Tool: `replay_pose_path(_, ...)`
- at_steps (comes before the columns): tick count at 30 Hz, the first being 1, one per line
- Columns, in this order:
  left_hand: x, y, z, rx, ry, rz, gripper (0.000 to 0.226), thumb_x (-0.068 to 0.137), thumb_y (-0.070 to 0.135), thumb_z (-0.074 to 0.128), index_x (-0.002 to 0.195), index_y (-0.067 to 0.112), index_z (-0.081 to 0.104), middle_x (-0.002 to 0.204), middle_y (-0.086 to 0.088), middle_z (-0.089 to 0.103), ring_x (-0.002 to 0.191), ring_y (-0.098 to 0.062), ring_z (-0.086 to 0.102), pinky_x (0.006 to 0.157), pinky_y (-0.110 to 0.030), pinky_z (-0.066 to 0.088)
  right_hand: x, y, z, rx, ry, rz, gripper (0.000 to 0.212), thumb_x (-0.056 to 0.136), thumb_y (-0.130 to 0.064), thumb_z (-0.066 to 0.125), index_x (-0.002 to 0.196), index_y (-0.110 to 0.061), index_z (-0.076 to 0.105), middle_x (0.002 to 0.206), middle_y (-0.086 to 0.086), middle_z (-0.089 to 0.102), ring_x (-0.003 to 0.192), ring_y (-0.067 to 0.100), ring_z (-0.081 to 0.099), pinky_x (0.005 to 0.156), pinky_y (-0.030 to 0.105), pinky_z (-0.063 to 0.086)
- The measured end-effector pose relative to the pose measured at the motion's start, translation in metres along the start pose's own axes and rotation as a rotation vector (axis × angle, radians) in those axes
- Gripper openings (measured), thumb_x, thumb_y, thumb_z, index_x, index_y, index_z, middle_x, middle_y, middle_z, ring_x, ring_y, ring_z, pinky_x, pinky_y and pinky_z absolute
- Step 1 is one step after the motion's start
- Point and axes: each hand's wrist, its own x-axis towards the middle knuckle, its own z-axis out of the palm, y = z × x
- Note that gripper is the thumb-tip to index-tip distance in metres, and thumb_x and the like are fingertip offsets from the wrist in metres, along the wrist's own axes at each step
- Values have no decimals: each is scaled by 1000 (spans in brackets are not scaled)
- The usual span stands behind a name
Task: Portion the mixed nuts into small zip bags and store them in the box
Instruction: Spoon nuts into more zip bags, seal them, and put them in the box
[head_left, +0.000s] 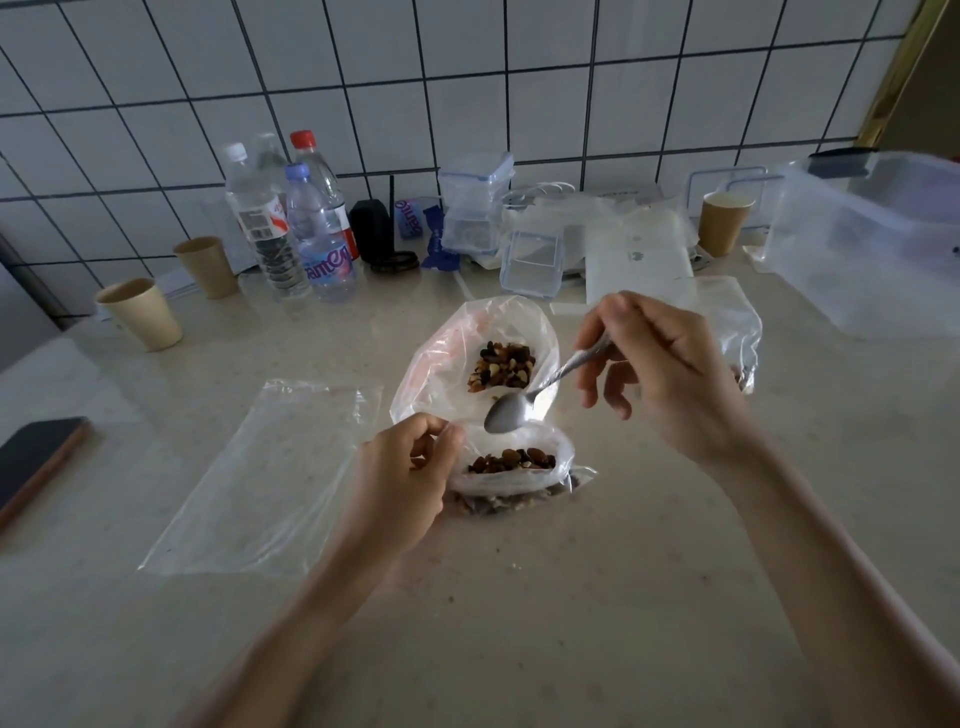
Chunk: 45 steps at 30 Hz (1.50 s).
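Now a metal spoon (524, 402) is pinched by its handle in the right hand (657, 358), fingers curled round it, and its bowl, seemingly empty, is held just above the small zip bag (511, 470). That bag is gripped at its rim's nine o'clock edge by the left hand (410, 483), and mixed nuts (511, 461) are seen inside. Directly at twelve o'clock from it, the large open bag (467, 353) with more nuts is propped on the counter (571, 597). An empty flat bag (265, 478) is laid out at nine o'clock. Far off at two o'clock, the clear storage box (862, 249) is parked by the wall.
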Motion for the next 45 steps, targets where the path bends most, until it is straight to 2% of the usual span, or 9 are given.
replay_pose_path(5, -3, 0, -1, -64, -29, -53, 23, 104, 40, 58, 88, 31, 72, 51, 7, 62, 41, -1, 53, 43, -12, 38, 6, 31, -4, 134, 312, 371, 35, 113, -26, 41, 94, -6, 63, 74, 11, 75, 59, 25, 68, 40, 30, 43)
replay_pose_path(15, -3, 6, -6, -92, -40, -11, 25, 105, 32, 60, 87, 18, 71, 52, 9, 61, 44, -2, 53, 48, -14, 40, 4, 44, 17, 27, 320, 678, 31, 110, -21, 46, 107, 4, 65, 76, 13, 77, 53, 27, 67, 42, 29, 45)
replay_pose_path(20, -5, 5, -9, -80, -87, -69, 30, 103, 49, 57, 91, 26, 73, 54, 11, 64, 45, -2, 56, 47, -11, 40, -1, 37, 10, -104, 251, 794, 33, 105, -36, 57, 108, -4, 63, 70, 12, 77, 48, 24, 65, 41, 27, 43)
replay_pose_path(24, -3, 9, -14, -152, -52, -101, 42, 103, 49, 55, 87, 14, 74, 56, 0, 67, 42, -11, 60, 43, -18, 43, -15, 30, 0, -270, 290, 735, 30, 102, -37, 61, 119, -12, 54, 67, 10, 76, 44, 23, 64, 37, 23, 39)
replay_pose_path(27, -3, 11, -22, -181, -55, -163, 41, 105, 42, 56, 87, 9, 73, 67, 2, 74, 41, -14, 62, 36, -23, 41, -29, 22, 0, -324, 238, 663, 21, 103, -29, 61, 112, -10, 64, 68, 8, 75, 46, 23, 64, 36, 25, 38)
replay_pose_path(32, -10, 19, -32, -306, -265, -365, 39, 106, 43, 56, 100, 9, 75, 78, -4, 78, 60, -19, 72, 44, -28, 50, -47, 5, 14, -184, -37, 815, 31, 104, -30, 60, 105, -1, 70, 80, 8, 74, 51, 21, 65, 38, 22, 41)
replay_pose_path(36, -10, 23, -38, -560, -425, -548, 38, 103, 42, 61, 106, 9, 81, 95, -9, 80, 79, -19, 77, 53, -32, 57, -52, 2, 21, -17, -67, 871, 25, 102, -27, 64, 96, -5, 74, 79, 8, 71, 54, 18, 64, 41, 23, 41)
replay_pose_path(42, -11, 25, -39, -595, -447, -476, 40, 62, 47, 91, 86, 15, 84, 87, -6, 78, 70, -12, 73, 56, -29, 57, -51, -1, 24, 136, -33, 855, 12, 88, -16, 80, 89, -8, 71, 73, 8, 73, 54, 17, 66, 41, 23, 44)
replay_pose_path(45, -8, 29, -37, -474, -333, -415, 30, 70, 34, 94, 85, 16, 76, 81, -6, 79, 64, -11, 72, 52, -27, 55, -49, -6, 29, 13, 18, 756, 13, 86, -8, 75, 83, -8, 62, 65, 10, 67, 48, 22, 63, 40, 24, 42)
